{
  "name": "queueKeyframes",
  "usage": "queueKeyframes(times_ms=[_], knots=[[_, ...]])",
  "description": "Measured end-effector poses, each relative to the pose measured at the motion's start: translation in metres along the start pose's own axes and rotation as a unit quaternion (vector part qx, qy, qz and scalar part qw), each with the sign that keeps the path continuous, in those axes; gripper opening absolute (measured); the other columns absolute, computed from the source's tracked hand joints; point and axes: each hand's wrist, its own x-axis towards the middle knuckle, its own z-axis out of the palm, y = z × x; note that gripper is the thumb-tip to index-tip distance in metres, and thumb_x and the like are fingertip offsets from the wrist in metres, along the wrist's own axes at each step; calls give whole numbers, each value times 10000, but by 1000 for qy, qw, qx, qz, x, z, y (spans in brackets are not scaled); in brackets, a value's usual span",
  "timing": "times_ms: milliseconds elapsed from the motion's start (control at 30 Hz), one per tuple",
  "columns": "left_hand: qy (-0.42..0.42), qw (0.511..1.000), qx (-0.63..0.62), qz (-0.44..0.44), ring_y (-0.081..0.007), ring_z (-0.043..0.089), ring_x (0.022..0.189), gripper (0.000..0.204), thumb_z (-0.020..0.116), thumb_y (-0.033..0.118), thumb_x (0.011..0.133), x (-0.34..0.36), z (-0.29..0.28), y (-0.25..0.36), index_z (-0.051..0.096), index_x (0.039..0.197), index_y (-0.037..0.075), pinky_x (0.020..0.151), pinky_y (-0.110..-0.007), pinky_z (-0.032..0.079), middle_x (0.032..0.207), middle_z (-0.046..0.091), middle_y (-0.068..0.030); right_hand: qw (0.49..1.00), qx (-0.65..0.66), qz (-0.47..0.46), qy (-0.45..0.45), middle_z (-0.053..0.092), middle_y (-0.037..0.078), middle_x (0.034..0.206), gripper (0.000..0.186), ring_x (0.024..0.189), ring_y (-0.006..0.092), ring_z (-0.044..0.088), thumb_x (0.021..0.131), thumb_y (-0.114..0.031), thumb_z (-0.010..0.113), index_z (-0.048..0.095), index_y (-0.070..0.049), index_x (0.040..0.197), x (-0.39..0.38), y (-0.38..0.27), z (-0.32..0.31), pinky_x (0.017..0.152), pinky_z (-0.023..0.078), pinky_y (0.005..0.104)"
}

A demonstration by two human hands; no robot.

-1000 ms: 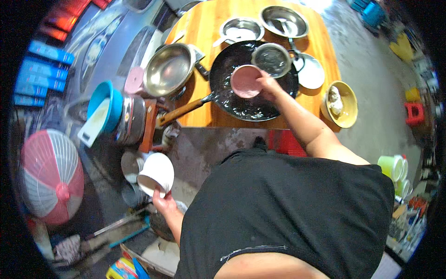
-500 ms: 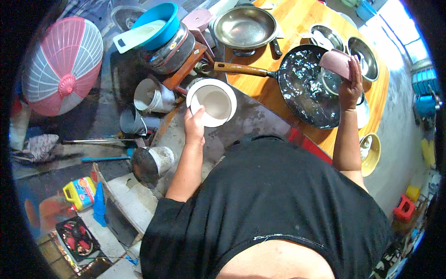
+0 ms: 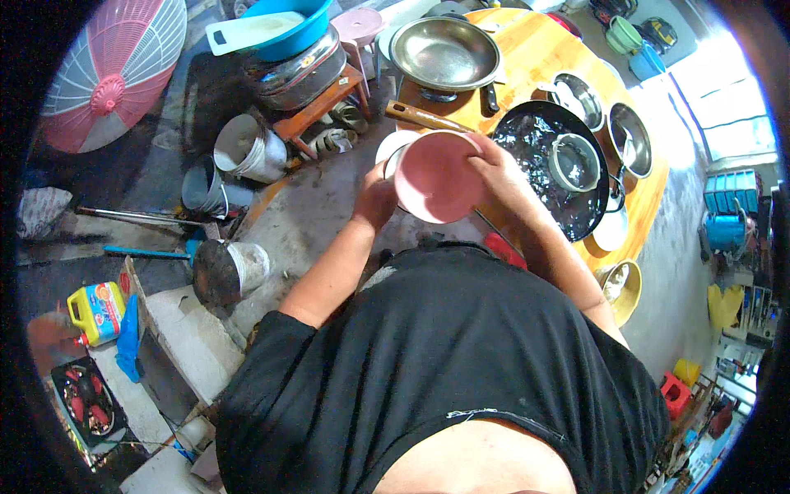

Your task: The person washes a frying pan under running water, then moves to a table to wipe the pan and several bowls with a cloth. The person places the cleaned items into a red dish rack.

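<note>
In front of my body, my right hand (image 3: 500,174) is closed on the rim of a pink bowl (image 3: 440,183), its open mouth facing me. My left hand (image 3: 377,198) is closed on a white bowl (image 3: 390,148) just behind it; the pink bowl hides most of that one and my left fingertips. To the right, a black wok (image 3: 527,144) with a wooden handle (image 3: 420,116) holds water. A clear round bowl (image 3: 574,163) sits in the water.
Steel bowls (image 3: 578,100) line the wooden table's (image 3: 527,37) right side, and a yellow bowl (image 3: 629,298) stands near my right elbow. A steel pan (image 3: 445,53) is at the back. White buckets (image 3: 247,148) stand on the floor at left, near a stool (image 3: 325,107).
My right hand has brought the pink bowl left from above the wok, over to the white bowl in my left hand. The pink bowl now covers most of the white one.
</note>
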Motion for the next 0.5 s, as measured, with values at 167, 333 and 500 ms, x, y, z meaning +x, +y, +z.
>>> queueKeyframes(times_ms=[167, 333, 500], knots=[[26, 999, -13, -45, -181, 597, 1000, 359, 581, 182, 868, -13, -15, -6, 596, 1173, -8, 891, -309, 460, 1100, 646, -89, 966, -228, -120, -15, 594, 199, 1110, 320, 1062, 371, 557, 844, -145, 513, 606, -53, 1136, 6, 15, 20, 946, 432, 426], [30, 983, -157, -93, -192, 604, 1022, 333, 481, 125, 938, -35, -25, -3, 550, 1229, -22, 905, -329, 486, 1149, 621, -117, 980, -156, -61, -108, 564, 207, 1201, 374, 1138, 336, 529, 864, -175, 549, 573, -28, 1207, 12, 25, 31, 990, 411, 392], [81, 986, -69, -130, -190, 614, 1004, 334, 461, 173, 955, -44, -28, 6, 566, 1204, -24, 885, -344, 493, 1126, 629, -99, 980, 106, 21, -164, 548, 95, 1258, 480, 1151, 152, 499, 950, -300, 553, 453, -53, 1350, -2, 36, 23, 981, 393, 299]])
